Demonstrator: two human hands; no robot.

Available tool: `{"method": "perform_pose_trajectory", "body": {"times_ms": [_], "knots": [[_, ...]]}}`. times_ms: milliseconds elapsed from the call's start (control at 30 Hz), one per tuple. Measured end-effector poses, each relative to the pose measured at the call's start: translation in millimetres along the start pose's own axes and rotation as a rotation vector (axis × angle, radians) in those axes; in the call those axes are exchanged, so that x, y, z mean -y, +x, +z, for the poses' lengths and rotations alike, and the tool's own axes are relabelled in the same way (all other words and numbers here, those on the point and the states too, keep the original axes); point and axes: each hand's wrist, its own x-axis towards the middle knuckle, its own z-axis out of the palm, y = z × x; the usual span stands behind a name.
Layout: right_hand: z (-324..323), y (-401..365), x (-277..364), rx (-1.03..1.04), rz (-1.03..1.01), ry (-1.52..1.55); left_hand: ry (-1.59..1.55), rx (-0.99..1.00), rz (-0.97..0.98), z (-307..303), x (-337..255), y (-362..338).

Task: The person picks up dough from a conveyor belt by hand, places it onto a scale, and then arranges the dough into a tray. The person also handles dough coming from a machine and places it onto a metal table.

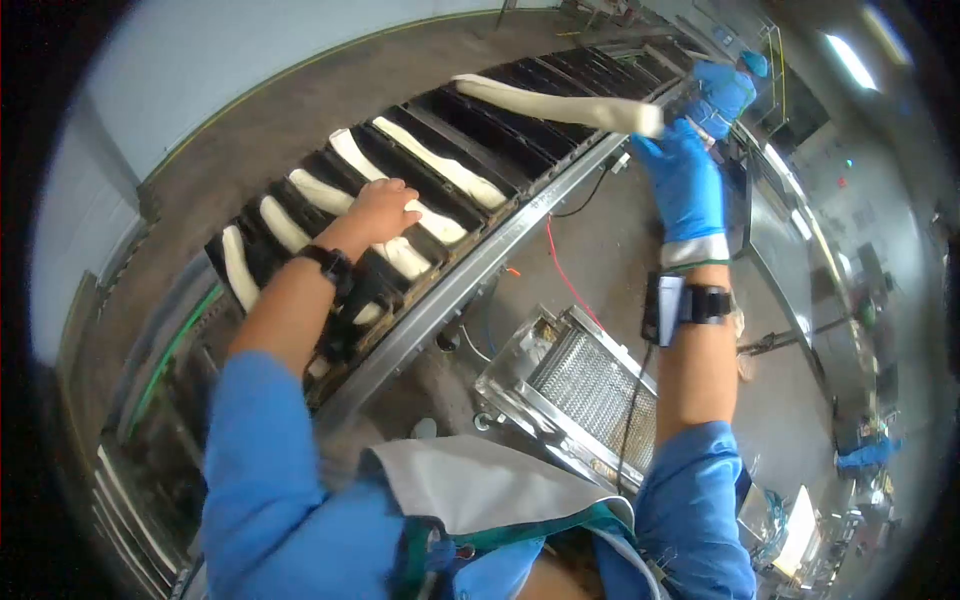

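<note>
Pale strips that look like dough lie side by side in dark trough-like moulds (pixel 520 135) on a long conveyor. My bare left hand (pixel 383 212) is over the near strips, its bent fingers closed over one dough strip (pixel 440 226); the fingertips' underside is hidden. My right hand (pixel 688 180), in a blue glove, is beyond the metal rail. Between its thumb and fingers is the end of a long dough strip (pixel 545 104), slightly blurred, stretching left above the moulds. Another dough strip (pixel 440 163) lies in a mould between my hands.
The conveyor's metal rail (pixel 480 250) runs diagonally past me. A metal frame with a perforated panel (pixel 590 385) stands below on the floor, with a red hose (pixel 565 265) behind it. A person in blue (pixel 722 95) stands at the conveyor's far end.
</note>
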Motion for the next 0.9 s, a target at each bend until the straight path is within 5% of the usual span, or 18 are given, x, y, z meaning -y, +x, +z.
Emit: {"method": "perform_pose_trajectory", "body": {"times_ms": [33, 67, 200, 333, 467, 500, 600, 667, 700, 767, 900], "knots": [[7.6, 0.2, -4.0, 0.047, -0.047, -0.146, 0.079, 0.073, -0.047, 0.5, 3.2, 4.2], [15.9, -15.7, -15.8, -0.056, 0.065, 0.267, 0.158, 0.146, -0.095, 2.9, 6.8, 6.8], [8.9, -83.7, -23.5, 0.011, 0.125, 0.064, 0.247, 0.218, -0.214, 19.5, 16.3, 6.5], [-63.0, -165.2, -40.8, -0.074, 0.401, -0.364, 0.429, 0.452, -0.322, 5.2, 10.6, 4.5], [-217.1, -267.8, -82.7, -0.013, 0.538, -1.188, 0.388, 0.510, -0.298, 44.1, 44.9, -9.0], [-252.5, -295.8, -83.8, -0.051, 0.581, -1.344, 0.389, 0.573, -0.427, 15.8, 21.2, -13.3], [-286.1, -353.5, -56.2, -0.106, 0.756, -1.635, 0.276, 0.487, -0.588, 8.9, 26.3, -28.4], [-349.6, -403.4, -59.4, -0.010, 0.803, -1.643, 0.301, 0.370, -0.535, -4.0, 17.4, -43.7], [-356.0, -411.2, -61.8, 0.230, 0.764, -1.832, 0.303, 0.322, -0.510, -10.4, 14.9, -51.0], [-369.3, -429.5, -63.0, 0.160, 0.821, -1.758, 0.336, 0.214, -0.459, -24.3, 8.0, -73.0], [-297.4, -419.5, -47.5, 0.147, 0.816, -2.041, 0.265, 0.165, -0.500, -35.0, 20.5, -104.7]]}}
